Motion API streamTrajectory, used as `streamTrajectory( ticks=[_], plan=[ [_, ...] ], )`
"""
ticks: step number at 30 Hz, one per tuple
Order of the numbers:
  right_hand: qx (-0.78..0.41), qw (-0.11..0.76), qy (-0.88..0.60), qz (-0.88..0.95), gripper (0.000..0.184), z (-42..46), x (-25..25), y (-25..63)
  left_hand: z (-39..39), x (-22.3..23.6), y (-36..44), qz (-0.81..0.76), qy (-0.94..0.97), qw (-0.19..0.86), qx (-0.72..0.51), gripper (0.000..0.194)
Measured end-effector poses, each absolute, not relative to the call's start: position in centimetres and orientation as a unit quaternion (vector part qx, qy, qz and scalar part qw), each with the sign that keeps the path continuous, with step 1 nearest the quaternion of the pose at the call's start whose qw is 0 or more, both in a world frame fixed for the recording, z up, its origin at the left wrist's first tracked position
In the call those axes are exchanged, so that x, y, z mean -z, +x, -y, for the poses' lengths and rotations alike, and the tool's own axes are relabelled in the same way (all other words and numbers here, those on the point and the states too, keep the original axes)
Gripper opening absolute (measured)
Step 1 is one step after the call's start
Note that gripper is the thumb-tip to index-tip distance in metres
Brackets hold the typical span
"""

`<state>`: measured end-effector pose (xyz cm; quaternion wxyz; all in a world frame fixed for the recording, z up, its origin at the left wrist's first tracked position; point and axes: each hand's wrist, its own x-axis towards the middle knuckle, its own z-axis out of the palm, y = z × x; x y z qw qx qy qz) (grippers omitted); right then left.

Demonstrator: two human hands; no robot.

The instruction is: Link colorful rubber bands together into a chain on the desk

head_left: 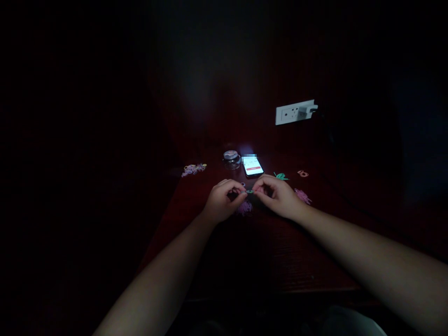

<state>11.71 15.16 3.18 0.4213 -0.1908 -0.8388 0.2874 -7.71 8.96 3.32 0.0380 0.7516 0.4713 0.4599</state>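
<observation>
The scene is very dark. My left hand (224,199) and my right hand (275,193) meet over a dark red wooden table (266,252). Both pinch a small greenish piece (249,191) between their fingertips, fingers curled closed. Just below the hands lies a small pink bundle (244,208) on the table; what the held piece is I cannot make out.
A lit phone (252,166) lies behind the hands, beside a small glass jar (231,159). Pink and yellow bits (193,169) lie at the left; a green piece (280,176), a pink ring (303,173) and a pink tuft (303,196) at the right. A wall socket (294,112) holds a charger.
</observation>
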Motion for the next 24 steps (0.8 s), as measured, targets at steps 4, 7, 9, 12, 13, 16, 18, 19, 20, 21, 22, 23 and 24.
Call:
streamTrajectory(
  ticks=[4, 7, 9, 12, 13, 16, 18, 19, 20, 21, 22, 23, 24],
  plan=[
    [-0.279, 0.423, -0.192, 0.841, 0.007, -15.17, -3.23, 11.77, -8.92, -3.26, -7.72, -0.473, 0.752, 0.043, -0.457, 0.005],
    [-0.285, 0.424, -0.193, 0.838, 0.006, -15.17, -3.24, 11.79, -8.93, -3.15, -7.77, -0.471, 0.751, 0.051, -0.460, 0.011],
    [-0.292, 0.419, -0.192, 0.838, 0.006, -15.16, -3.23, 11.80, -8.95, -3.07, -7.79, -0.469, 0.751, 0.058, -0.460, 0.013],
    [-0.301, 0.414, -0.189, 0.838, 0.007, -15.15, -3.20, 11.79, -8.98, -2.99, -7.82, -0.467, 0.753, 0.061, -0.460, 0.015],
    [-0.303, 0.414, -0.189, 0.837, 0.007, -15.15, -3.19, 11.79, -8.99, -2.97, -7.83, -0.465, 0.755, 0.061, -0.458, 0.016],
    [-0.307, 0.413, -0.192, 0.836, 0.009, -15.15, -3.15, 11.77, -9.07, -2.95, -7.86, -0.461, 0.761, 0.059, -0.452, 0.017],
    [-0.310, 0.411, -0.193, 0.835, 0.010, -15.15, -3.13, 11.76, -9.12, -2.93, -7.85, -0.460, 0.763, 0.058, -0.450, 0.017],
    [-0.311, 0.410, -0.192, 0.836, 0.010, -15.13, -3.12, 11.76, -9.14, -2.92, -7.83, -0.461, 0.763, 0.058, -0.450, 0.017],
    [-0.311, 0.409, -0.191, 0.836, 0.009, -15.11, -3.11, 11.77, -9.16, -2.92, -7.80, -0.465, 0.760, 0.059, -0.451, 0.017],
    [-0.312, 0.407, -0.190, 0.837, 0.009, -15.09, -3.11, 11.77, -9.17, -2.92, -7.76, -0.469, 0.756, 0.059, -0.453, 0.016],
    [-0.312, 0.406, -0.190, 0.838, 0.009, -15.07, -3.10, 11.78, -9.17, -2.93, -7.71, -0.474, 0.750, 0.059, -0.457, 0.015],
    [-0.312, 0.404, -0.192, 0.838, 0.009, -15.05, -3.08, 11.79, -9.16, -2.95, -7.66, -0.479, 0.744, 0.059, -0.462, 0.014],
    [-0.313, 0.404, -0.195, 0.837, 0.009, -15.04, -3.05, 11.79, -9.15, -2.98, -7.61, -0.482, 0.739, 0.060, -0.467, 0.013]
  ],
)
